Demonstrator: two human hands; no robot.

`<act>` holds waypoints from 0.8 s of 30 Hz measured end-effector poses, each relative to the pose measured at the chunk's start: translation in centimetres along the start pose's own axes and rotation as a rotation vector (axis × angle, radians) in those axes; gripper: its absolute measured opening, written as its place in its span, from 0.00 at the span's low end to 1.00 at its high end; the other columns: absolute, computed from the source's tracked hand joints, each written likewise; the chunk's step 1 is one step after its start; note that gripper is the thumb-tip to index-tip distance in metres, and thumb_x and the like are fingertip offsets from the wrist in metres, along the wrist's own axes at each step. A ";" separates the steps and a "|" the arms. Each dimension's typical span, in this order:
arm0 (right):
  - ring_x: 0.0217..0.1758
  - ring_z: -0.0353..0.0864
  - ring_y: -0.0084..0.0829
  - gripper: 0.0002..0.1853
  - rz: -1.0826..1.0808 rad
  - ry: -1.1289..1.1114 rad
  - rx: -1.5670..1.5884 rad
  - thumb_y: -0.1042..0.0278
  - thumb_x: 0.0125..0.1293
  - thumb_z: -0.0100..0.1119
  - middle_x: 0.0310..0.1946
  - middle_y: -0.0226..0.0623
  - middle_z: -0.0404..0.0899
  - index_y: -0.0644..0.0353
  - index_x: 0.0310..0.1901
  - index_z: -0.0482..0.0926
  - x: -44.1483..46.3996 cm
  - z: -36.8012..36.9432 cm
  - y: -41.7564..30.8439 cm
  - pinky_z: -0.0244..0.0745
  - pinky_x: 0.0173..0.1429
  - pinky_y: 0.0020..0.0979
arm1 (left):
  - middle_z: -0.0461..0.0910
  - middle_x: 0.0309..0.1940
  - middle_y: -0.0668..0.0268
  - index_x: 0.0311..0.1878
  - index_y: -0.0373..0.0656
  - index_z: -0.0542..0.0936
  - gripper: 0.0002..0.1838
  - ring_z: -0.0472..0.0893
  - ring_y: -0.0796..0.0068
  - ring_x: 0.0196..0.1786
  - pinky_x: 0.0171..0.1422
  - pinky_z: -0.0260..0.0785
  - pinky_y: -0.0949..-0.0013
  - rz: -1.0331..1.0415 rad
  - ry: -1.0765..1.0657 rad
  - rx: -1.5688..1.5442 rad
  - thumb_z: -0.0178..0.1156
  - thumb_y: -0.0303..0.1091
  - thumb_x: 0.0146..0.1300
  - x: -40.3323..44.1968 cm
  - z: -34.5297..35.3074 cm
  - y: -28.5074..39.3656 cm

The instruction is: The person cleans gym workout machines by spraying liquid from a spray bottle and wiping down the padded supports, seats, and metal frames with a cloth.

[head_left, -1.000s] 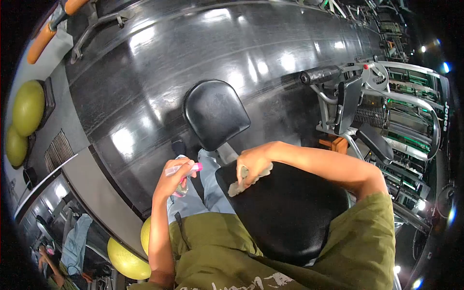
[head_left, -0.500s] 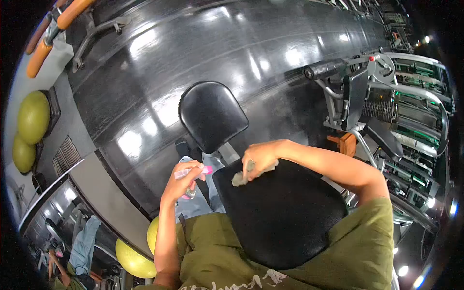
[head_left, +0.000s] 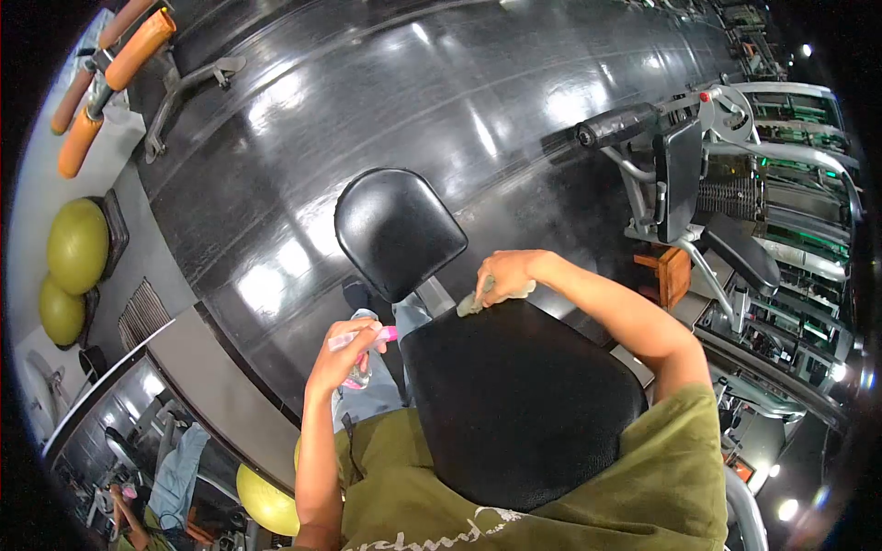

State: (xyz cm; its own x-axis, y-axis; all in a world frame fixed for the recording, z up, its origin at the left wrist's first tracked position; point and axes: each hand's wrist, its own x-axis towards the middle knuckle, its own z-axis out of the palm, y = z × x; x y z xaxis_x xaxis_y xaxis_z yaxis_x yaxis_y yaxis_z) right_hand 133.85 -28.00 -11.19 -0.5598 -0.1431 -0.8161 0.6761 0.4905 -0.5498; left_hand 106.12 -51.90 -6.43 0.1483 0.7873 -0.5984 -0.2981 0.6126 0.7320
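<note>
My right hand [head_left: 511, 275] presses a crumpled greyish-green cloth [head_left: 473, 303] against the far edge of a large black padded backrest [head_left: 524, 404], its fingers closed on the fabric. Beyond that pad sits a smaller black seat pad [head_left: 400, 230], joined by a grey metal bar [head_left: 435, 296]. In my left hand [head_left: 342, 354] is a spray bottle [head_left: 358, 375] with a pink and white head and clear body. The fingers wrap around its neck, left of the large pad and above my legs.
On the right stand a weight machine with a padded roller [head_left: 617, 126] and a small wooden block [head_left: 669, 274]. Yellow-green exercise balls [head_left: 77, 244] rest at the left, near a mirror [head_left: 129, 441]. Orange-gripped handles [head_left: 140, 48] stick out at upper left.
My right hand has slid the cloth away from my body and slightly right, to the large pad's far edge. My left hand still holds the spray bottle, slightly lower in view.
</note>
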 end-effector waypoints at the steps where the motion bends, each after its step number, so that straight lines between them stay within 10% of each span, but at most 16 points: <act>1: 0.52 0.84 0.44 0.19 -0.015 -0.072 0.060 0.51 0.55 0.69 0.46 0.40 0.87 0.50 0.46 0.90 -2.0 -1.4 -1.9 0.78 0.57 0.39 | 0.82 0.29 0.64 0.37 0.35 0.84 0.18 0.73 0.82 0.22 0.23 0.65 0.76 -0.004 0.007 0.003 0.56 0.41 0.73 0.1 0.0 -0.1; 12: 0.47 0.87 0.49 0.21 0.102 0.356 -0.055 0.51 0.55 0.65 0.41 0.46 0.88 0.43 0.50 0.89 1.5 3.8 6.6 0.81 0.57 0.42 | 0.82 0.28 0.66 0.36 0.36 0.84 0.18 0.73 0.82 0.21 0.24 0.64 0.75 -0.046 -0.028 0.068 0.56 0.42 0.73 0.3 1.3 0.7; 24: 0.46 0.88 0.41 0.20 -0.146 -0.071 -0.009 0.52 0.54 0.66 0.39 0.39 0.89 0.49 0.46 0.90 1.4 -0.7 -4.2 0.81 0.53 0.39 | 0.81 0.29 0.66 0.35 0.36 0.84 0.20 0.72 0.81 0.22 0.25 0.64 0.75 -0.033 -0.011 0.038 0.55 0.44 0.73 0.4 0.9 0.8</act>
State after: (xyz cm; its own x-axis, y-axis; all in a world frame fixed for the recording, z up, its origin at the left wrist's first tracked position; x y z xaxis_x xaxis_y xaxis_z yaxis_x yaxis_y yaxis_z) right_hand 129.85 -29.62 -9.90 -0.6168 -0.2735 -0.7381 0.5853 0.4676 -0.6624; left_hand 106.76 -51.00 -5.77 0.1683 0.7673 -0.6188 -0.2566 0.6402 0.7241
